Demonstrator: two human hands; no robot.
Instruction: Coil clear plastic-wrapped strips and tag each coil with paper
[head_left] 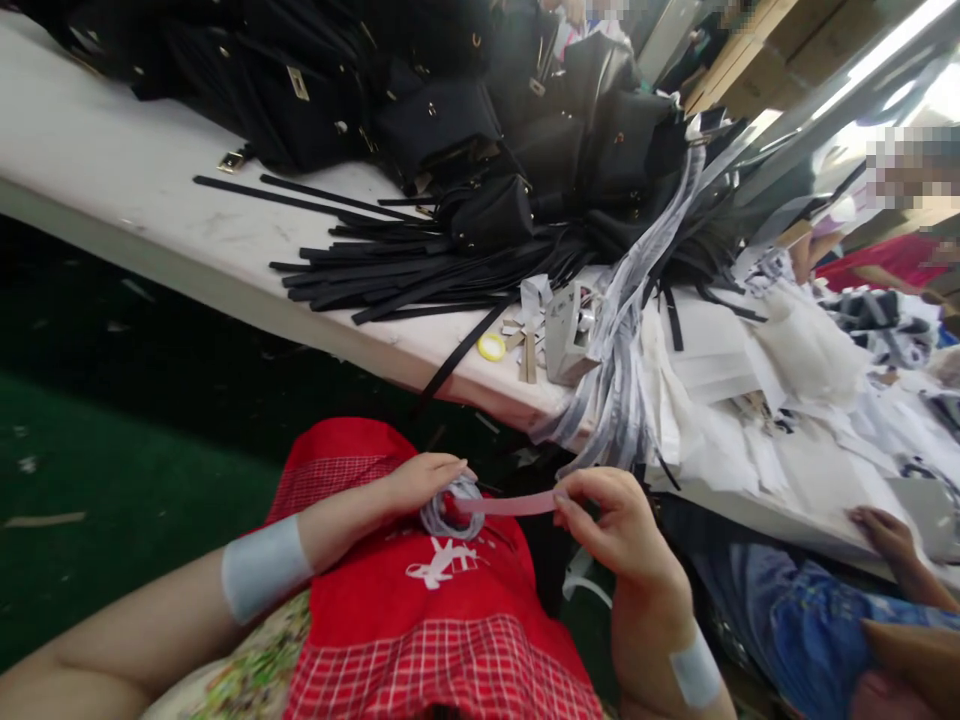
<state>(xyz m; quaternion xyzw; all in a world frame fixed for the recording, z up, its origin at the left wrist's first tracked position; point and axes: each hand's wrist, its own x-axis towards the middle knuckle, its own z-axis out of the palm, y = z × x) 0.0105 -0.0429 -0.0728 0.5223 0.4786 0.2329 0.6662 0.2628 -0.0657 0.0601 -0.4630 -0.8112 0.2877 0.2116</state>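
Above the red apron (pixel 420 450) on my lap, my left hand (pixel 424 482) is closed on a loose coil of whitish-grey strip (pixel 474 524). From the coil, a flat translucent strip (pixel 514 504) runs to the right. My right hand (pixel 619 525) pinches the far end of this strip between thumb and fingers. The strip looks nearly straight between the two hands. Part of the coil is hidden behind the fingers of my left hand.
Black bags (pixel 435 125) and long black straps (pixel 390 265) lie on the white table (pixel 112 215). Near its edge are a tape dispenser (pixel 566 335), a yellow ring (pixel 491 347) and hanging grey strips (pixel 619 400). A co-worker's hand (pixel 885 535) rests at the right.
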